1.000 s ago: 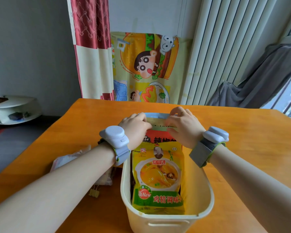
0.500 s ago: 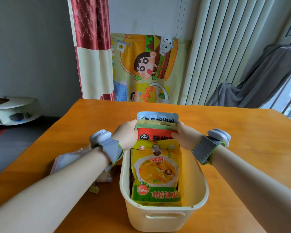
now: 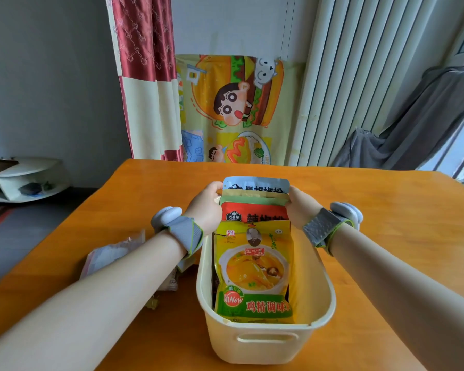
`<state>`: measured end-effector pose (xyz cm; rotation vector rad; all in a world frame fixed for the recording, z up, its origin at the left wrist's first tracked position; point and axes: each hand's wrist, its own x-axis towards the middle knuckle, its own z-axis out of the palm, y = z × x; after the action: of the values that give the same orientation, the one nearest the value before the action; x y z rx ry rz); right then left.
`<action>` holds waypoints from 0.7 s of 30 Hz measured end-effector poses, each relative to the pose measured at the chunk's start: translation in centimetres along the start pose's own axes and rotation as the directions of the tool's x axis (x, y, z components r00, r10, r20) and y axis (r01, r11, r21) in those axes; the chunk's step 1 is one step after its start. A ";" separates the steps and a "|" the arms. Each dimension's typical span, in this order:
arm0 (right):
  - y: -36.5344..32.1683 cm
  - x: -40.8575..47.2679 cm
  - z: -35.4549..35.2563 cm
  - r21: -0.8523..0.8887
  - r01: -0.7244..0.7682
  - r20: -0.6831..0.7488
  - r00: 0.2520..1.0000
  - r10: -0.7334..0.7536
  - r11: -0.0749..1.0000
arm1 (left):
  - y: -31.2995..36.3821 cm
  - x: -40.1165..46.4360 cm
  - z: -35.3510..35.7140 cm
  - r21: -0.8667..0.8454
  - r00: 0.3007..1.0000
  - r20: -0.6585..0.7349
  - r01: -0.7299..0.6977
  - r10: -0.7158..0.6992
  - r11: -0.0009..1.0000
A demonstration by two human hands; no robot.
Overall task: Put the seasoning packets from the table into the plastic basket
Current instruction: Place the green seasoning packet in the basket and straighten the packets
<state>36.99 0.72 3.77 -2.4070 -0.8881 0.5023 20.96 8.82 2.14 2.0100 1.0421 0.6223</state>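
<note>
The job looks close to finished, I'd say; a fanned row of seasoning packets (image 3: 253,266) stands inside the cream plastic basket (image 3: 265,344), the yellow chicken-stock one in front, red, green and grey-blue ones behind; the left hand (image 3: 205,206) and right hand (image 3: 300,208) grip the sides of the rear packets, fingers curled on their edges, seemingly settling them; whether the clear bag (image 3: 110,254) lying beside the basket, partly hidden by the left forearm, still has to go in, I cannot tell; the orange wooden table (image 3: 386,210) carries it all; beyond hang a red-and-cream curtain (image 3: 145,76), a cartoon cloth (image 3: 233,108) and pale vertical blinds (image 3: 346,76).
</note>
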 end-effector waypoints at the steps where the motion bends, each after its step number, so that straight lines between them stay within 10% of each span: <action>1: 0.5 0.6 0.0 0.007 0.034 -0.020 0.999 -0.034 0.999 | 0.1 0.1 0.2 -0.019 1.000 -0.005 -0.002 0.001 1.000; 13: 1.3 -0.5 -0.5 -0.119 0.161 -0.092 0.981 -0.172 0.980 | -0.1 0.2 1.2 -0.189 0.999 -0.047 -0.021 0.012 0.982; 16: 0.5 -3.4 -0.6 -0.200 0.337 -0.270 0.884 -0.382 0.920 | -0.9 -1.4 -0.3 -0.295 0.997 -0.072 -0.031 0.010 0.955; 21: -2.4 -10.1 0.0 -0.360 0.651 -0.026 0.709 -0.705 0.668 | -4.2 -4.9 -4.1 -0.249 0.990 -0.139 -0.030 -0.005 0.968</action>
<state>28.56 -4.59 6.83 -2.0954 -1.7987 -0.1553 13.49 7.99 0.80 1.7738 0.9783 0.8670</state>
